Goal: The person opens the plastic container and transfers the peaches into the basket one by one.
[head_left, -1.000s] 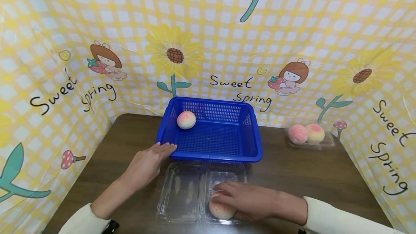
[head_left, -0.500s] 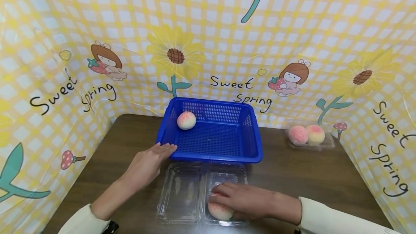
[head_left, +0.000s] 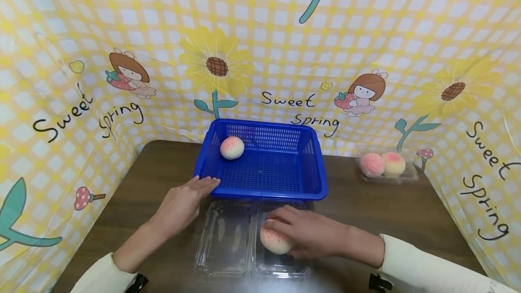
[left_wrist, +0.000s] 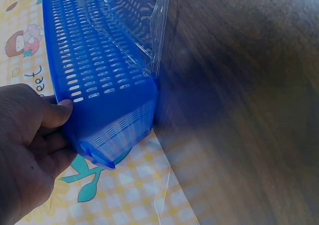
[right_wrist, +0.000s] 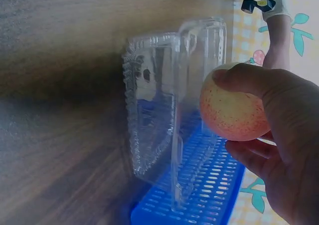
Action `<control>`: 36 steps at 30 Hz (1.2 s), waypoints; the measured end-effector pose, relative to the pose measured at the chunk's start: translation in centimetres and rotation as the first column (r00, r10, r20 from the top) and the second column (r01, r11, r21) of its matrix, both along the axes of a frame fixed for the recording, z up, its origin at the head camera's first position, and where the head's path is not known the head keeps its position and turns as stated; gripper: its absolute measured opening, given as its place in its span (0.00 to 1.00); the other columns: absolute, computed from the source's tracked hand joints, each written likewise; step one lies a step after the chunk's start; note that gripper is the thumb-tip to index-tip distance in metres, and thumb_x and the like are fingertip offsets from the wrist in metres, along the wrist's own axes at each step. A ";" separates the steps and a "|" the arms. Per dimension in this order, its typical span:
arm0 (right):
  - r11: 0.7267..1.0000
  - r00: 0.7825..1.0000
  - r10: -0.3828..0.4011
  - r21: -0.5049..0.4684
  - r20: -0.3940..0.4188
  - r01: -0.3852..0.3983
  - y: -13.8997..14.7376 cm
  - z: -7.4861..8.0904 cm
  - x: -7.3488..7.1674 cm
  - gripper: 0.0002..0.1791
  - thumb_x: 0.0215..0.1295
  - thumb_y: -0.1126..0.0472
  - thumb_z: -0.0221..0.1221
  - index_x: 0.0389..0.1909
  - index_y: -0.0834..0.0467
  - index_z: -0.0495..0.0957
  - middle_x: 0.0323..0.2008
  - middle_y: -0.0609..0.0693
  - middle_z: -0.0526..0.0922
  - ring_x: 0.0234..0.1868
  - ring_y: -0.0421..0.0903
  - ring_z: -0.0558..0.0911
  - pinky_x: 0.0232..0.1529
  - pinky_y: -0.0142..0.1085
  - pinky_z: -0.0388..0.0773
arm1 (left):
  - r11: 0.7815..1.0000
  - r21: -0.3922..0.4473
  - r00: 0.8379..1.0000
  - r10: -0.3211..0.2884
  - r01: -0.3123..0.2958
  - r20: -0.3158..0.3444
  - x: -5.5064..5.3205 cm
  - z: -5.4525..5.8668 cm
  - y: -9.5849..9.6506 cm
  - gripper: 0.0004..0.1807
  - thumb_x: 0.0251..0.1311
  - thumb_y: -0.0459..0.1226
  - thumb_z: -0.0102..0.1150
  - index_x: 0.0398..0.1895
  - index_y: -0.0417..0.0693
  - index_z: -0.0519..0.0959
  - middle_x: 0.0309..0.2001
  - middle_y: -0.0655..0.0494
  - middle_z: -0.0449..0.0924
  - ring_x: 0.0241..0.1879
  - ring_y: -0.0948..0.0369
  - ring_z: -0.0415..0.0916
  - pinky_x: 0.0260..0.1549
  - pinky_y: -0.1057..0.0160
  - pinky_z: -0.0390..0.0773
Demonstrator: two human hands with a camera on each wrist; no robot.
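My right hand [head_left: 303, 234] holds a cream peach with pink speckles [head_left: 274, 240] between thumb and fingers. In the right wrist view the peach [right_wrist: 232, 112] is raised above the open clear plastic clamshell box [right_wrist: 149, 105]. In the head view that box [head_left: 225, 238] lies unfolded in front of the blue basket [head_left: 264, 191], lid half on the left. My left hand [head_left: 181, 202] grips the basket's front left corner; the left wrist view has its thumb on the outer wall [left_wrist: 99, 103] and its fingers behind the rim. A second peach [head_left: 232, 148] sits at the basket's back left.
At the table's back right stands a clear box [head_left: 411, 173] with two pink and yellow peaches [head_left: 382, 164] in it. A yellow checked cloth [head_left: 260, 58] hangs behind and on both sides of the brown wooden table [head_left: 350, 211].
My right hand has lifted the peach up out of the clamshell's right half and moved slightly towards the basket. The left hand stays on the basket corner.
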State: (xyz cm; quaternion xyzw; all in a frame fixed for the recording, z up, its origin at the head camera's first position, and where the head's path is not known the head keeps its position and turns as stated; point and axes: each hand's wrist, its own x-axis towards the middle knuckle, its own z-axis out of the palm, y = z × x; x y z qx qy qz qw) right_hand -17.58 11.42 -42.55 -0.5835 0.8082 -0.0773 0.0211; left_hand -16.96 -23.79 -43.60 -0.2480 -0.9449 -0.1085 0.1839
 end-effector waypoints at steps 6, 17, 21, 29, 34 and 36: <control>0.994 0.996 -0.074 -0.071 0.054 0.078 0.1 1.1 -0.4 0.44 0.52 0.50 0.77 0.70 0.48 0.69 0.63 0.45 0.73 0.64 0.41 0.74 0.57 0.34 0.83 | 1.000 0.001 1.000 0.004 -0.004 0.008 0.0 0.0 0.0 0.34 0.49 0.14 0.57 0.61 0.46 0.83 0.59 0.49 0.85 0.59 0.47 0.83 0.27 0.56 0.86; 0.972 0.992 -0.116 -0.198 0.051 0.124 -0.2 2.4 -1.1 0.44 0.50 0.52 0.77 0.69 0.49 0.70 0.63 0.46 0.73 0.65 0.43 0.74 0.61 0.39 0.82 | 1.000 0.001 1.000 0.002 -0.002 -0.007 -0.2 -0.1 0.0 0.34 0.49 0.15 0.57 0.60 0.45 0.84 0.58 0.49 0.86 0.59 0.46 0.83 0.21 0.61 0.82; 0.965 0.989 -0.131 -0.221 0.063 0.142 -0.5 3.0 -1.2 0.44 0.50 0.52 0.77 0.70 0.49 0.70 0.64 0.47 0.72 0.65 0.44 0.72 0.60 0.40 0.82 | 1.000 -0.001 1.000 0.001 -0.001 -0.019 -0.2 -0.2 0.0 0.34 0.49 0.14 0.58 0.60 0.45 0.84 0.58 0.48 0.86 0.59 0.47 0.83 0.24 0.59 0.84; 0.948 0.990 -0.142 -0.285 0.016 0.140 -0.9 4.2 -1.8 0.47 0.49 0.51 0.79 0.71 0.52 0.69 0.65 0.51 0.72 0.64 0.47 0.72 0.58 0.41 0.83 | 1.000 -0.010 1.000 0.009 -0.009 -0.004 0.0 -0.1 0.0 0.34 0.48 0.15 0.59 0.60 0.46 0.83 0.58 0.49 0.86 0.59 0.47 0.83 0.30 0.54 0.87; 0.937 0.983 -0.182 -0.297 0.039 0.185 -1.1 4.7 -2.1 0.47 0.47 0.52 0.79 0.70 0.54 0.69 0.65 0.51 0.72 0.65 0.47 0.72 0.59 0.41 0.83 | 1.000 -0.007 1.000 0.008 -0.008 0.000 0.1 -0.1 0.0 0.34 0.49 0.14 0.58 0.60 0.46 0.83 0.59 0.50 0.86 0.59 0.49 0.83 0.35 0.53 0.88; 0.934 0.979 -0.198 -0.293 0.050 0.204 -1.2 4.9 -2.2 0.47 0.48 0.52 0.79 0.69 0.55 0.69 0.66 0.50 0.72 0.66 0.47 0.72 0.59 0.40 0.83 | 1.000 -0.004 1.000 0.007 -0.007 0.000 0.1 -0.1 0.0 0.34 0.49 0.14 0.57 0.60 0.46 0.83 0.59 0.50 0.86 0.59 0.50 0.83 0.41 0.52 0.88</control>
